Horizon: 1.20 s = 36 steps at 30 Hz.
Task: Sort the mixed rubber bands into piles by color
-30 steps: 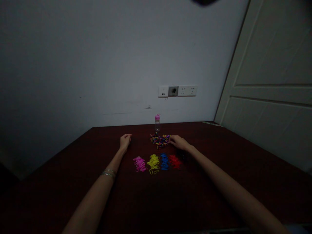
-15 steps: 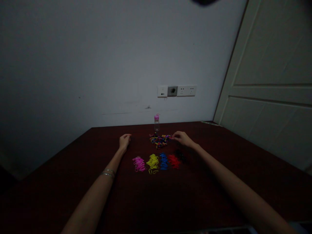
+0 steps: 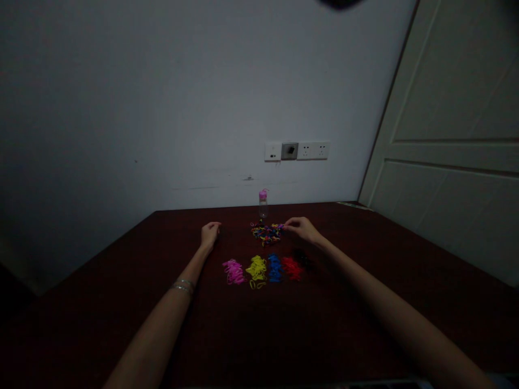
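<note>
A tangled heap of mixed-colour rubber bands (image 3: 266, 234) lies on the dark red table. At its right edge, the fingertips of my right hand (image 3: 302, 229) are pinched together on a purple rubber band. My left hand (image 3: 210, 234) rests on the table left of the heap, apart from it, with its fingers curled; whatever they may hold is hidden. Closer to me lies a row of sorted bands: a pink pile (image 3: 234, 272), a yellow pile (image 3: 257, 268), a blue pile (image 3: 275, 268), a red pile (image 3: 292, 268) and a dim black pile (image 3: 302, 259).
Just behind the mixed heap stands a clear bottle (image 3: 263, 207) with a pink cap. The table (image 3: 259, 335) meets a pale wall that carries a row of sockets (image 3: 297, 151). A light panelled door (image 3: 450, 162) is on the right.
The whole view has shifted slightly, so things sit a little farther right. My right hand has moved slightly left against the mixed heap. My left hand stays in place.
</note>
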Each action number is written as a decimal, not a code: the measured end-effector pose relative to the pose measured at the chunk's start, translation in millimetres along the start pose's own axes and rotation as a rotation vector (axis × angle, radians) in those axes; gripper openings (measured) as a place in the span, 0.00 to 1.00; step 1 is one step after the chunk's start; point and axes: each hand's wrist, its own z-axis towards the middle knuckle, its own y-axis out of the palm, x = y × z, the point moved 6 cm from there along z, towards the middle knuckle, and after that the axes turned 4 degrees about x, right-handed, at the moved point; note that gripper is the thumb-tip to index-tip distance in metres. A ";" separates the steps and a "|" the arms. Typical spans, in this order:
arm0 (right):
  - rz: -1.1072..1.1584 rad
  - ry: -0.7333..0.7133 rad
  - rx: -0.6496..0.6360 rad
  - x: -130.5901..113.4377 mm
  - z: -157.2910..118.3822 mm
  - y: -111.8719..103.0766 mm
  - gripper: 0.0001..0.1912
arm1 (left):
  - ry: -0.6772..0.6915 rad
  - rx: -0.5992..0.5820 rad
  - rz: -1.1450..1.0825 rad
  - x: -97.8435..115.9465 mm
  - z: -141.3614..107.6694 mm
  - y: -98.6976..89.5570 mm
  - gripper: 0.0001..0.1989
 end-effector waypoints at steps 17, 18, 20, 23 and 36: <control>-0.037 0.099 0.024 20.4 -0.6 -4.2 0.13 | 0.006 0.005 0.020 5.4 -4.9 -0.6 0.14; -0.007 0.105 0.026 17.7 -0.2 -4.2 0.14 | 0.006 0.004 0.026 5.3 -4.7 -0.4 0.15; 0.051 0.110 0.018 10.6 0.4 -2.5 0.16 | 0.006 0.001 0.038 5.0 -4.3 0.0 0.15; 0.106 0.071 -0.002 -3.8 1.2 3.9 0.17 | 0.011 -0.006 0.055 4.3 -3.5 0.6 0.15; -0.087 -0.325 -0.283 -95.1 -23.3 93.8 0.04 | 0.030 -0.029 0.082 0.1 -0.9 3.1 0.15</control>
